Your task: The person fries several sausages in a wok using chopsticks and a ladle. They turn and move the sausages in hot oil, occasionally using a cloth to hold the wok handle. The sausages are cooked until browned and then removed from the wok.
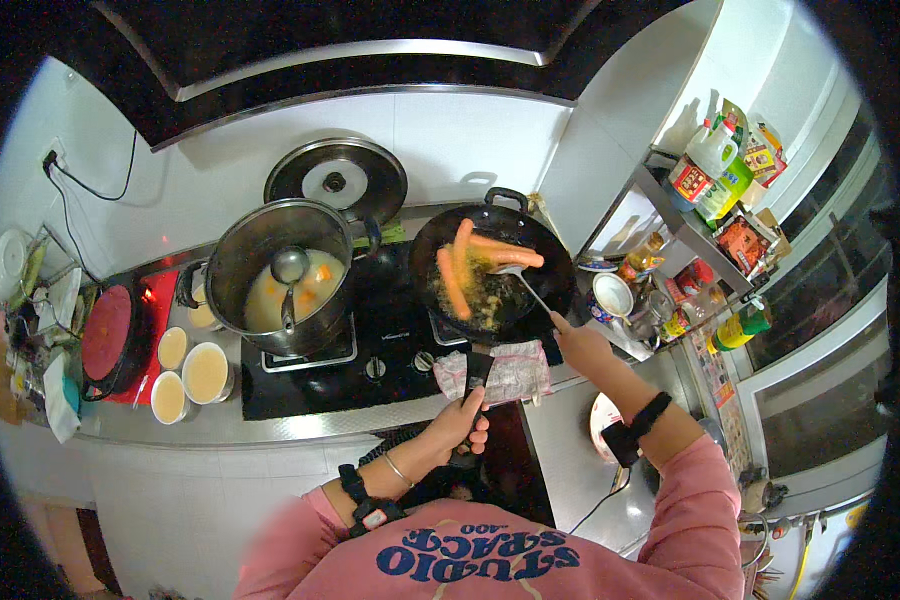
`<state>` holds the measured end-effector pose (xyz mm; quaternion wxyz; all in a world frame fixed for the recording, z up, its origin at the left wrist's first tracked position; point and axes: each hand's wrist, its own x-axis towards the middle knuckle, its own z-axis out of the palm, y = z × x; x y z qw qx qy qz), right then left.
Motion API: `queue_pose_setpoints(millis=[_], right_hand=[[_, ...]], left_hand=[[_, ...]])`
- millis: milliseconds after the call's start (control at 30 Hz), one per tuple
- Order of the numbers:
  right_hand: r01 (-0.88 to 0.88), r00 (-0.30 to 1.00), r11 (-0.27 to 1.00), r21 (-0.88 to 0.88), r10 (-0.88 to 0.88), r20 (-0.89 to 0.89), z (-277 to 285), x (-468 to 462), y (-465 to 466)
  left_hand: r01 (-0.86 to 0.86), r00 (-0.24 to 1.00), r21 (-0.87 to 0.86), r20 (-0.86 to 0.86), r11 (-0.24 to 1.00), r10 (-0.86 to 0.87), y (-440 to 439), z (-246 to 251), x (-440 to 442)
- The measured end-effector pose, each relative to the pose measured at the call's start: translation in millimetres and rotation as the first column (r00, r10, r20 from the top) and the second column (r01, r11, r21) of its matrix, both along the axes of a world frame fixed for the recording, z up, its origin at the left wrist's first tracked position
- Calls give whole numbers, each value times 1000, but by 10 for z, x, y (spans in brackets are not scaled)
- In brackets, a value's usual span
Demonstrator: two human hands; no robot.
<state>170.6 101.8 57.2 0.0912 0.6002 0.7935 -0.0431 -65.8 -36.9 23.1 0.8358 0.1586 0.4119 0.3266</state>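
Observation:
My left hand (463,427) grips the black handle (478,371) of a dark wok (551,285) on the right burner. Several orange-pink sausages (454,289) lie in the wok, with yellow, bubbling oil (483,289) around them. In my right hand (581,349) is the long thin handle of a metal turner (529,285). Its head reaches into the wok by the right-hand sausages and is partly hidden. A pale checked cloth (521,369) lies at the front of the hob, beside the wok handle.
Left of the wok stands a deep steel pot (221,277) of soup, with a ladle (290,266) inside. Its lid (382,176) leans behind. Several filled bowls (229,375) and a red-surfaced electric pan (109,334) sit further left. Bottles crowd a shelf (664,206) at right.

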Motion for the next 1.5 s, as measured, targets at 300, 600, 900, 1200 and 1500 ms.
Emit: queue_pose_setpoints(millis=[300,600,900,1200,1500], right_hand=[[-121,977,992,23,123,-173,367,290,-443],[-26,974,995,-93,4,-229,345,173,-392],[-47,970,999,-18,41,-240,103,117,-78],[-57,968,998,-40,45,-245,466,309,-701],[-104,995,989,-105,104,-1,937,312,-886]], left_hand=[[-37,999,12,-22,999,37,-7,-29,30],[25,998,57,-60,998,-22,-25,-110,81],[0,1000,23,-7,1000,0,6,-8,1],[22,1000,15,-2,1000,-22,68,-64,10],[51,999,28,-17,998,-51,80,-96,-2]])
